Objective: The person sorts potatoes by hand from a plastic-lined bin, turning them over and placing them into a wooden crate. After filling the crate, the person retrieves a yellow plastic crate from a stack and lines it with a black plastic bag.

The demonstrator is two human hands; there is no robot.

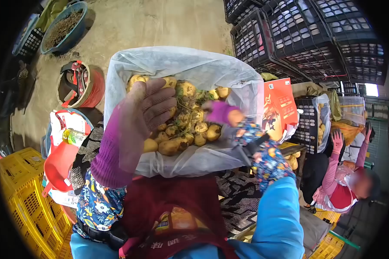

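Note:
A bin lined with translucent white sheeting [134,58] stands in front of me. Inside lie many round yellow, brown-patched pieces of produce [170,146] that look like potatoes, with thin green stems [186,102] among them. My left hand [147,105], in a purple glove, is over the bin's left half, its fingers stretched out and nothing visible in them. On the other side, my right hand [220,112], also purple-gloved, hovers over or touches the produce near the green stems. It is smeared by motion, and its fingertips cannot be made out.
Black crates [307,34] are stacked at the upper right, yellow crates [26,194] at the lower left. A red bucket [95,88], a blue tub [69,32] of brown debris and a red scoop [58,170] are on the left. A pink-gloved co-worker [333,181] is at the right.

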